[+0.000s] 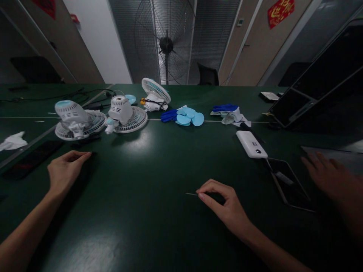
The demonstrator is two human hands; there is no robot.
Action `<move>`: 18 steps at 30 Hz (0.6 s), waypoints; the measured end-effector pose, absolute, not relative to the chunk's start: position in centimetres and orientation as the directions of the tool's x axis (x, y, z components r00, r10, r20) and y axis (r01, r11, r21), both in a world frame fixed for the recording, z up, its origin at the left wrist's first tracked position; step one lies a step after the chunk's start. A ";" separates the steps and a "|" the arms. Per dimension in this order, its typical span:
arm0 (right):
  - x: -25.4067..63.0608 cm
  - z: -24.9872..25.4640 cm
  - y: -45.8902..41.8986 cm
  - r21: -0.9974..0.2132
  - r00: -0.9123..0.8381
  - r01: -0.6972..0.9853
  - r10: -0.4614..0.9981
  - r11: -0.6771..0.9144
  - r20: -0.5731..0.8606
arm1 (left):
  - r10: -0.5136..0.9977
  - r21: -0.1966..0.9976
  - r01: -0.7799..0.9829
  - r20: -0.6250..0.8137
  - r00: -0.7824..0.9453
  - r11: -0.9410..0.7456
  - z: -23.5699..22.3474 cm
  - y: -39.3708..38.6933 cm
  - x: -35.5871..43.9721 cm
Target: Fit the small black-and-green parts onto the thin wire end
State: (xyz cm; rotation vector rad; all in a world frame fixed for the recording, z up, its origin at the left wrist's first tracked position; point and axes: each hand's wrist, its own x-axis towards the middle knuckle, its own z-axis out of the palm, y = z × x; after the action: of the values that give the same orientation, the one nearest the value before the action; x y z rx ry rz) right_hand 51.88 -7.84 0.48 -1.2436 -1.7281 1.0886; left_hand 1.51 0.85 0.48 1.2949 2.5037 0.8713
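Silvery thin metal rod (191,194) sits in a thumb-and-finger pinch of your right hand (224,202), lower centre-right of frame; its free end points left, just over the green tabletop (147,166). Your left hand (65,169), left of frame, has its fingertips drawn together near the tabletop; can't tell if something small is between them.

Nearest your left hand: a dark flat slab (32,158) lying to its left, white tissue (13,141) at the left edge. Just above, two white fan heads lie grille-down side by side, the left one (72,113) and the right one (121,111). A third fan head (155,92) stands tilted further back, upper centre, cable around its base.

Light-blue fan blade (189,116) lies centre, touching a blue glove (168,115). More blue-and-white gloves (228,112) are bunched right of it.

Up and right of your right hand: a white handheld device (251,144), then a dark-screened tablet (289,183) near it. Another person's hand (330,172), blurred, is at the right edge.

Background: large pedestal fan (166,44) upper centre, black chair (208,74) beside it, red-and-gold decoration (280,12) upper right.
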 end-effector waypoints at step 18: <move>52.0 0.2 -7.8 -0.925 -0.270 0.338 0.960 0.174 0.082 | 0.889 0.667 0.663 0.001 -0.458 0.341 1.4 0.3 2.4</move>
State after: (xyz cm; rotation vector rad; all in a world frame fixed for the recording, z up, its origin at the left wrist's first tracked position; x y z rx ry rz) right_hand 51.99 -7.77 0.19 -1.2386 -1.7322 1.0943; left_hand 2.45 0.33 1.41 1.3702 2.2470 0.8595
